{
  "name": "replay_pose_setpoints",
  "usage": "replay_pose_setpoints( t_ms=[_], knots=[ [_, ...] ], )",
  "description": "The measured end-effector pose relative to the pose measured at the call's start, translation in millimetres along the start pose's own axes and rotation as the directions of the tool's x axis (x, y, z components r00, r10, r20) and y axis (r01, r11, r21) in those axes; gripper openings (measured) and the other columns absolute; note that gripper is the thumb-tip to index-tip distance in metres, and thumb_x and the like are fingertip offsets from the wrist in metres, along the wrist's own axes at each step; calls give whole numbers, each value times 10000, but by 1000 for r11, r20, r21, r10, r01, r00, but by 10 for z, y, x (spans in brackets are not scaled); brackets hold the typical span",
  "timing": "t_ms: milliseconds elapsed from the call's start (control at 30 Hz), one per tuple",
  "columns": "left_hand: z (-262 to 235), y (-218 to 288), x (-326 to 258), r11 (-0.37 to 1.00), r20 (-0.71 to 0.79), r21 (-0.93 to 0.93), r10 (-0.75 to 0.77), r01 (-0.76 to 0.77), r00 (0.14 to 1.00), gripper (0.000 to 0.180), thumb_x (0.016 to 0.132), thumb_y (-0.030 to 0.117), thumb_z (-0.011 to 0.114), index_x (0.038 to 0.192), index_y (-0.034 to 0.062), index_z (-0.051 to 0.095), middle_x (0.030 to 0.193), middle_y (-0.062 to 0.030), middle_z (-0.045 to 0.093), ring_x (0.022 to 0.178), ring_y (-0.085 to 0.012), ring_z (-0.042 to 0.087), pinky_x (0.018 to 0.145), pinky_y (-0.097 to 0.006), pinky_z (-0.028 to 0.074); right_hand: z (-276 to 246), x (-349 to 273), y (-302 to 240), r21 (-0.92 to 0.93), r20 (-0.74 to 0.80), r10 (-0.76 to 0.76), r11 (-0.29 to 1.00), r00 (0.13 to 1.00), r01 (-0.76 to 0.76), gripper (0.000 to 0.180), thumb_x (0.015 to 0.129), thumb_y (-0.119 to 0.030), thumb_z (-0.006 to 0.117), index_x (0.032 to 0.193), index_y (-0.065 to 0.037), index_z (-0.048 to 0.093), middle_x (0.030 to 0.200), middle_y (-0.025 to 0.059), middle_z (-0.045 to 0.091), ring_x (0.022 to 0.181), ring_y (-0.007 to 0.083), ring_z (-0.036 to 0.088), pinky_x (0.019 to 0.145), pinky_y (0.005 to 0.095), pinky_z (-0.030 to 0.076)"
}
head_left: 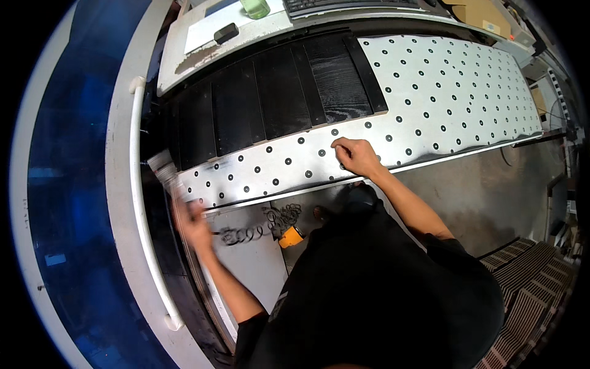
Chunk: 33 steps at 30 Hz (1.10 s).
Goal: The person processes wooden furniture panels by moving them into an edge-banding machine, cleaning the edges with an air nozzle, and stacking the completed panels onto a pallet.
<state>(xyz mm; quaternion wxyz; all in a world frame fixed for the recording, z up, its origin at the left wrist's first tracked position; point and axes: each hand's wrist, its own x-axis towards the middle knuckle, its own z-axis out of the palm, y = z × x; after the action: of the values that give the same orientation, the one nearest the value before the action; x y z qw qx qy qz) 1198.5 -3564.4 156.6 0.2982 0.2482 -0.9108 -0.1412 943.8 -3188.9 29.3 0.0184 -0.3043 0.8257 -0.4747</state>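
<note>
My left hand (195, 226), smeared by motion, is at the left end of the white dotted table (424, 86). It grips a brush (165, 169), also blurred, whose pale head points away from me toward the near left corner of a black wood-grained panel (279, 92). Raised black strips run across that panel, which lies along the table's far left side. My right hand (356, 155) rests on the table's near side with its fingers curled in. Nothing shows in its fingers, and it stays apart from the panel.
Beyond the table, a desk holds a keyboard (344, 6), a green cup (255, 8) and a small black box (226, 33). A white rail (147, 215) runs along a machine at left. Below hang a coiled black cable (246, 235) and a yellow device (291, 237). Slatted brown pieces (528, 283) sit lower right.
</note>
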Motion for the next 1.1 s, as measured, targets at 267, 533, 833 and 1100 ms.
replay_pose_setpoints(
  t_ms=[267,533,833,1100],
  knots=[
    [687,1642,-198,539,931,-353,120,765,345,406,1015,255,605,1380,76,606,989,-56,699,696,-96,562,631,-248,466,104,11,161,258,-227,301,936,926,-241,103,933,-84,639,984,-49,721,550,57,527,469,135,504,491,294,420],
    [646,2243,150,763,954,-277,291,584,72,375,994,231,625,1357,139,629,685,-14,572,586,-105,531,578,-244,418,53,88,141,218,-95,302,936,949,-276,139,914,-26,620,1034,-48,687,661,66,640,573,140,615,575,284,496],
    [436,1733,-15,456,921,-298,-94,838,379,434,1035,267,566,1357,-24,581,633,-1,546,558,-85,497,579,-243,423,-170,413,184,371,31,333,872,943,-320,170,964,-16,566,1091,-14,678,780,51,708,602,89,584,593,261,496],
    [551,2317,255,631,956,-262,273,730,107,499,993,414,620,1352,68,611,657,1,538,586,-97,531,592,-261,425,166,995,134,-109,-65,-196,976,978,188,212,889,-76,673,1100,-80,694,1126,137,694,1058,315,658,910,429,508]
  ],
)
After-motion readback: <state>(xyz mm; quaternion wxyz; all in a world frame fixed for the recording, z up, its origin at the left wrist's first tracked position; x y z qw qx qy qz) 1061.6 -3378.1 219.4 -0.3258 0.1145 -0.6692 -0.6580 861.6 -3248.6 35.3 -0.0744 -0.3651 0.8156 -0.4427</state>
